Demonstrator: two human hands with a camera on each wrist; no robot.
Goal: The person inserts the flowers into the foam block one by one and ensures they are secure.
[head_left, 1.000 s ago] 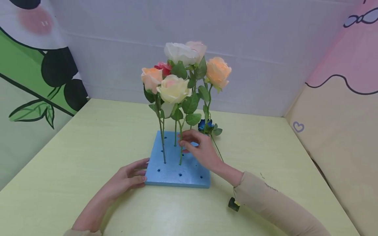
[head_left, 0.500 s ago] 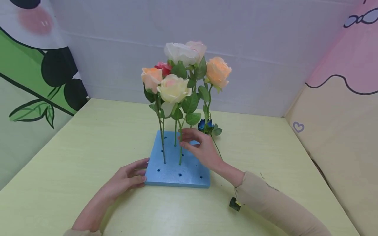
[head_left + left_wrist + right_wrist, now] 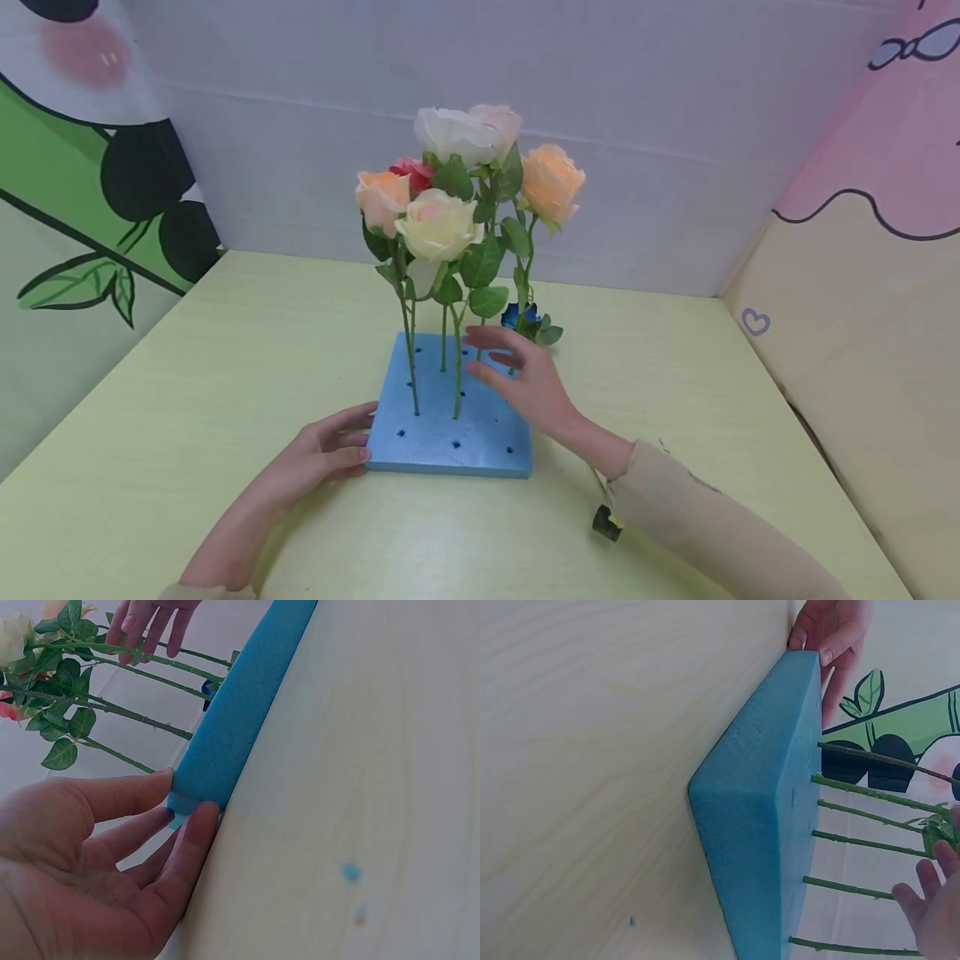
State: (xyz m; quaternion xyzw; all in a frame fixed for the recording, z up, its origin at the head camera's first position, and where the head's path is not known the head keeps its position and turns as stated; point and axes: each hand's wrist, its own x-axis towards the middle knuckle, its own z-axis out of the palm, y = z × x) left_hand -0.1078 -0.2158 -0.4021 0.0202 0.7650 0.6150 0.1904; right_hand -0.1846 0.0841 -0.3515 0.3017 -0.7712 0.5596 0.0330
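Note:
In the head view a blue foam block (image 3: 427,457) with small holes holds several artificial roses upright on green stems. A cream rose (image 3: 438,225) stands in front, with a peach rose (image 3: 382,202) to its left and an orange rose (image 3: 552,183) at the right. My left hand (image 3: 322,450) rests against the block's left side, fingers extended and thumb by the near corner; the left wrist view has its fingertips touching the foam. Just right of the cream rose's stem, my right hand (image 3: 536,387) hovers over the block, fingers spread and holding nothing.
A blue rose (image 3: 520,317) lies on the table beyond the block, partly behind stems. Near my right sleeve (image 3: 697,508) is a small black cylinder (image 3: 606,523) with a yellow bit and a thin stem. White cloth (image 3: 637,167) closes off the back.
My right hand has let go of the cream rose's stem and moved slightly right, its fingers opening. The rose stays upright in the block. My left hand keeps its place.

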